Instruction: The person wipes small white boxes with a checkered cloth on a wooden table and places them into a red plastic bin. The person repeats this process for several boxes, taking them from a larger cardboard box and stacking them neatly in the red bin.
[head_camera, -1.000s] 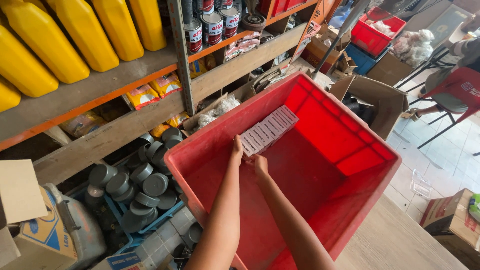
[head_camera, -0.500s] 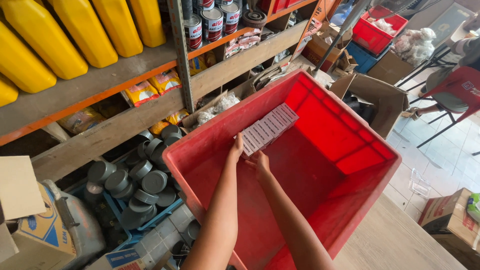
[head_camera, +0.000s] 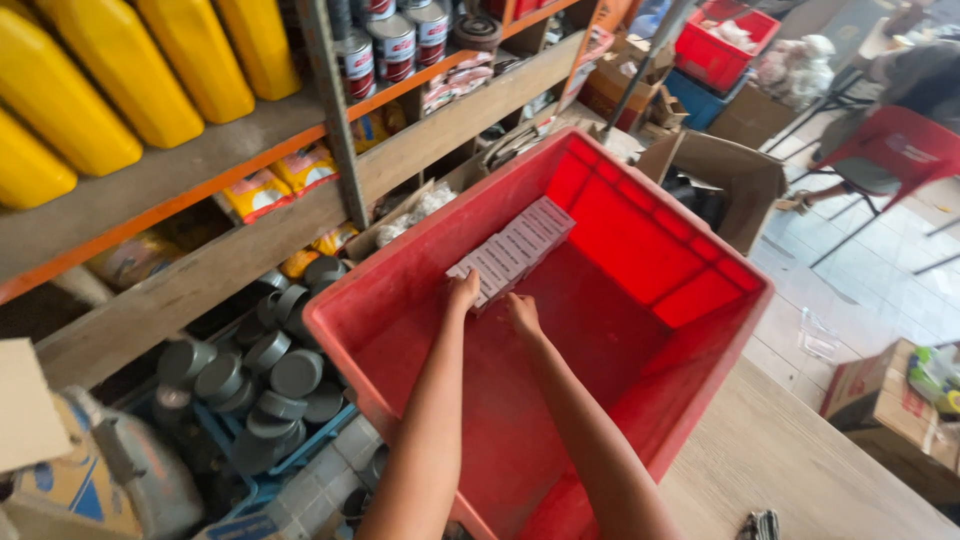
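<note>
place: small hardware or motor-supply shop with stockroom shelving. evidence: steel-and-wood shelves stocked in rows; yellow plastic jugs lined up on top; labelled tins side by side; packets in yellow wrappers below; a blue crate of grey round caps on the tiled floor; cardboard cartons open nearby; large red plastic bins for goods; wooden counter; red chair on the shop floor.
</note>
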